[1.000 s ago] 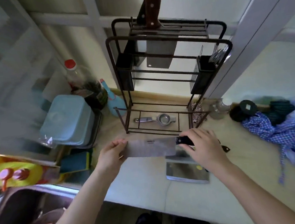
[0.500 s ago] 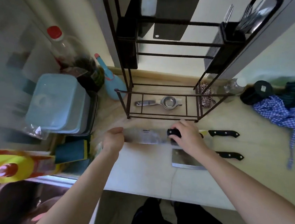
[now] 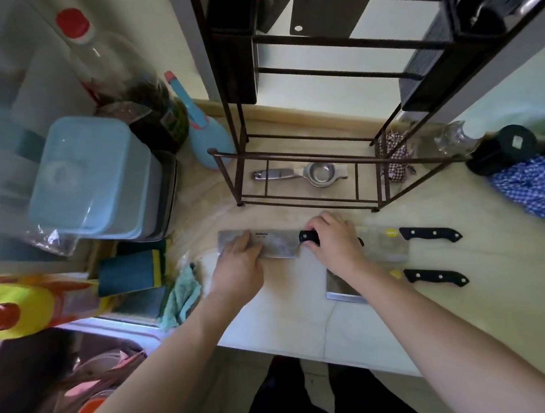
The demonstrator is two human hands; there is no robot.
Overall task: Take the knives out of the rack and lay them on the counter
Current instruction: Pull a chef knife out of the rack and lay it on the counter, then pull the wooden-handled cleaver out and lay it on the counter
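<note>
Since a second ago the cleaver (image 3: 272,246) has come down flat onto the worktop (image 3: 500,302), before the rack (image 3: 316,199). Right hand (image 3: 334,242) wraps its handle; left hand (image 3: 238,262) presses the blade. Heavy, stiff, sharp: handle only.

Pale beige stone worktop (image 3: 500,302), wooden strip along its back edge against a pale cream wall (image 3: 320,82). Steel sink (image 3: 23,372) at lower left holds crockery. Daylight falls from upper right. White front edge of worktop; dark floor (image 3: 313,408) below, blurred. Frosted pane at far left, indistinct.
</note>
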